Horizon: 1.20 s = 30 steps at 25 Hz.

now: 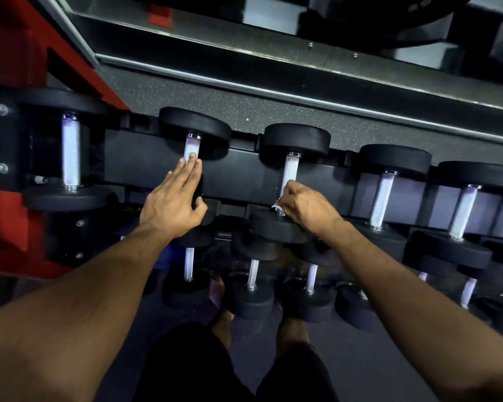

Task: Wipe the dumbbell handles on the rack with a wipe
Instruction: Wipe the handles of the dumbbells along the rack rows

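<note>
Black dumbbells with silver knurled handles lie in a row on the top tier of a black rack (pixel 238 169). My right hand (pixel 305 208) grips a small white wipe (pixel 278 208) around the near end of the third dumbbell's handle (pixel 291 172). My left hand (pixel 173 198) lies flat with straight fingers over the second dumbbell's handle (pixel 191 147), its fingertips touching the metal. Most of that handle is hidden under the hand.
More dumbbells sit to the left (pixel 70 152) and right (pixel 382 198) on the top tier, and several smaller ones (pixel 251 281) on the lower tier. A red frame post (pixel 9 62) stands at the left. My legs and feet are below the rack.
</note>
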Motion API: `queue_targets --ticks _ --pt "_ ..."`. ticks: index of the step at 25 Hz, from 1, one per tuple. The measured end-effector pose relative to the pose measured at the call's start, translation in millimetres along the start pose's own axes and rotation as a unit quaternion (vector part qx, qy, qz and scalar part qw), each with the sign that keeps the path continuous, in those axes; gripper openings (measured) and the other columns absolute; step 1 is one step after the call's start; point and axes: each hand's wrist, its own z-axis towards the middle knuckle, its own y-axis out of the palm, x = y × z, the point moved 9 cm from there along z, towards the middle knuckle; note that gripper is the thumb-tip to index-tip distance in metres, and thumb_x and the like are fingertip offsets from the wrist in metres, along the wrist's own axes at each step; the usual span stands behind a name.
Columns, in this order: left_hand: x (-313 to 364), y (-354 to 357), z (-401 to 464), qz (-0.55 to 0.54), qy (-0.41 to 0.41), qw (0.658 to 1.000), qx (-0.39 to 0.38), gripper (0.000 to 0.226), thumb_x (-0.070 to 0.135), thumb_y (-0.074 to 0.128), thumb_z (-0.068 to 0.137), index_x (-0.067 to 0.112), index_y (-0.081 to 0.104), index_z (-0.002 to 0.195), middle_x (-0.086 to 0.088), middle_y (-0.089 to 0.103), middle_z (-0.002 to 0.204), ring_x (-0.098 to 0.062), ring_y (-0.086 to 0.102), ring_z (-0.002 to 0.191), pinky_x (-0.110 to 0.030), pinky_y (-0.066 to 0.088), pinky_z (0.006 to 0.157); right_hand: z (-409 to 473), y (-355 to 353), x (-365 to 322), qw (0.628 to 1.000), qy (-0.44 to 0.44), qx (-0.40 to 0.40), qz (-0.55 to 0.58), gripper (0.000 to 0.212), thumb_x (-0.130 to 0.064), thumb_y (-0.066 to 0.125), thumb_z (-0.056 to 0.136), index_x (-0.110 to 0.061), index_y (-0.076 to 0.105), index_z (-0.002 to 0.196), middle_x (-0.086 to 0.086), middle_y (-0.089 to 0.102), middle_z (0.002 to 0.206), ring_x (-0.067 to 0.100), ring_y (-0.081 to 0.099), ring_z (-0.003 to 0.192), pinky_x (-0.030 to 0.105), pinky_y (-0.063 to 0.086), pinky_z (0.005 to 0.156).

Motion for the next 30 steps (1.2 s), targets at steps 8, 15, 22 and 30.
queue_targets --ticks 8,15,22,30 --pt "0.7 -1.3 -0.5 0.007 0.002 1.000 0.001 0.079 0.037 0.036 0.083 0.011 0.027 0.157 -0.005 0.024 0.165 -0.020 0.025 0.151 -0.041 0.032 0.119 4.7 3.5 -3.8 0.998 -0.004 -0.064 -0.024 0.023 -0.031 0.055 0.094 -0.012 0.065 0.086 0.002 0.049 0.094 0.026 0.058 0.080 0.032 0.042 0.063" --pt "-1.3 2.3 1.1 0.009 0.006 1.000 -0.001 0.079 0.040 0.032 0.083 0.012 0.025 0.157 -0.003 0.020 0.166 -0.018 0.023 0.152 -0.042 0.035 0.119 23.1 -41.0 5.9 0.992 0.063 0.073 -0.082 0.017 -0.022 0.048 0.098 -0.010 0.059 0.103 0.008 0.049 0.107 0.030 0.054 0.091 0.035 0.037 0.059" --pt "-2.7 4.2 1.4 0.005 0.007 1.000 0.014 0.079 0.037 0.036 0.082 0.013 0.028 0.157 -0.003 0.023 0.166 -0.018 0.025 0.151 -0.040 0.036 0.117 17.4 -42.2 17.2 0.967 0.067 0.245 -0.008 0.025 -0.021 0.055 0.096 -0.011 0.062 0.118 0.003 0.056 0.116 0.021 0.054 0.099 0.029 0.046 0.059" --pt "-1.4 3.5 1.3 0.007 0.008 1.000 0.008 0.078 0.035 0.040 0.083 0.013 0.029 0.157 -0.002 0.021 0.166 -0.017 0.023 0.152 -0.038 0.035 0.116 15.2 -34.3 -2.3 0.983 -0.043 0.162 -0.080 0.037 -0.023 0.036 0.094 -0.004 0.067 0.103 0.005 0.060 0.112 0.020 0.046 0.100 0.028 0.046 0.081"
